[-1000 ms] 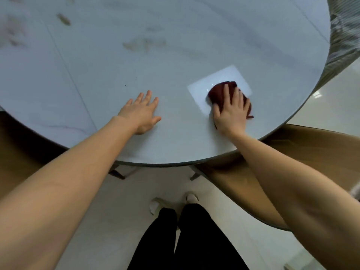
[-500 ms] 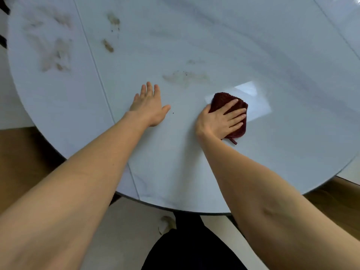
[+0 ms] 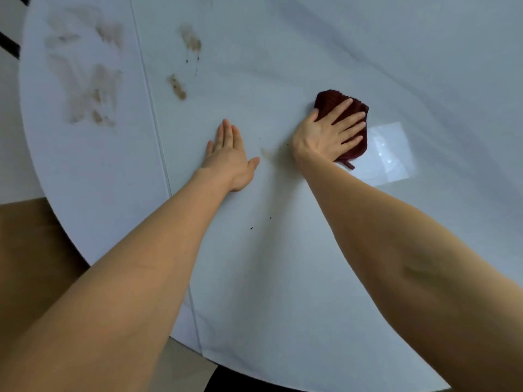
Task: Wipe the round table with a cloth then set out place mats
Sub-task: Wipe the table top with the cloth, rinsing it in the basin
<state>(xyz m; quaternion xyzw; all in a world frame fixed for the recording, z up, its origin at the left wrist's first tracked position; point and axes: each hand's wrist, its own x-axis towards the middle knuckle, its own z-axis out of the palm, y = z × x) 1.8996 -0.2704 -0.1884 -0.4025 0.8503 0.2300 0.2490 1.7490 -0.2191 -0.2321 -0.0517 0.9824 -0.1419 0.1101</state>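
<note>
A round white marble table (image 3: 283, 264) fills the view. A dark red cloth (image 3: 331, 101) lies folded on it, right of centre. My right hand (image 3: 328, 134) presses flat on the cloth with straight, spread fingers. My left hand (image 3: 230, 157) rests flat on the bare tabletop to the left of the cloth, fingers straight and together. Brown smears (image 3: 90, 89) mark the far left of the table, and smaller brown stains (image 3: 177, 86) lie further in. A faint smudge (image 3: 267, 152) sits between my hands. No place mats are in view.
A seam (image 3: 152, 114) runs down the tabletop left of my left hand. Small dark crumbs (image 3: 251, 228) lie near my forearms. A bright window reflection (image 3: 392, 154) shines right of the cloth. Brown floor (image 3: 31, 244) shows past the table's left edge.
My right hand has pushed the cloth farther onto the table, away from the near edge. The view has shifted forward over the table. My left hand has stayed flat on the top.
</note>
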